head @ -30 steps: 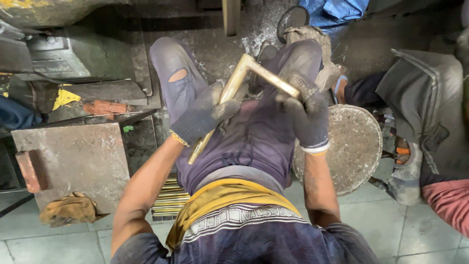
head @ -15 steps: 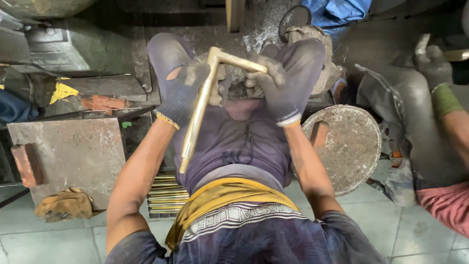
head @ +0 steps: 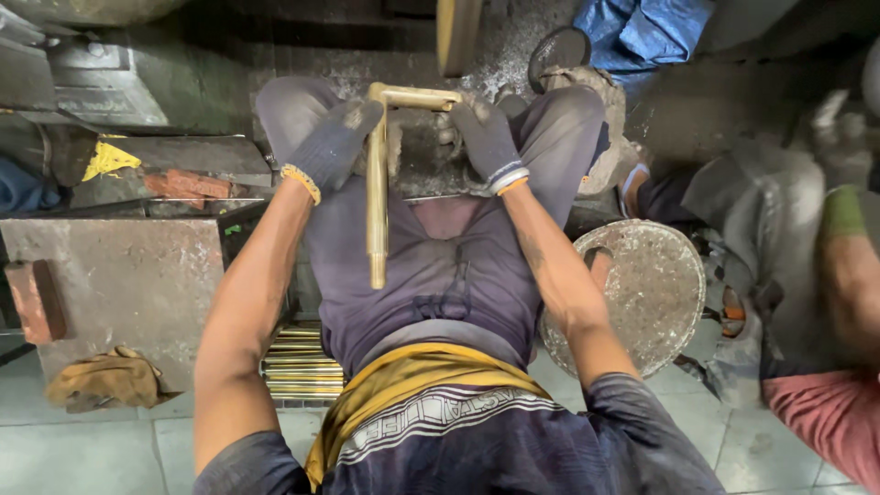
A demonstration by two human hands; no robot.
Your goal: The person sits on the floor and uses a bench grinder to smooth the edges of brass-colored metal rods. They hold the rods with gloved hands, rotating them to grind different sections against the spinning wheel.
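Both gloved hands, left [head: 332, 147] and right [head: 488, 139], grip an L-shaped brass bar [head: 377, 197], seemingly stiff and heavy, best held near its bend.

Knees [head: 293, 105] flanking; co-worker's hand [head: 839, 128] rightward

Pale tiled floor [head: 110, 449], grimy metal block [head: 119, 275], dim workshop
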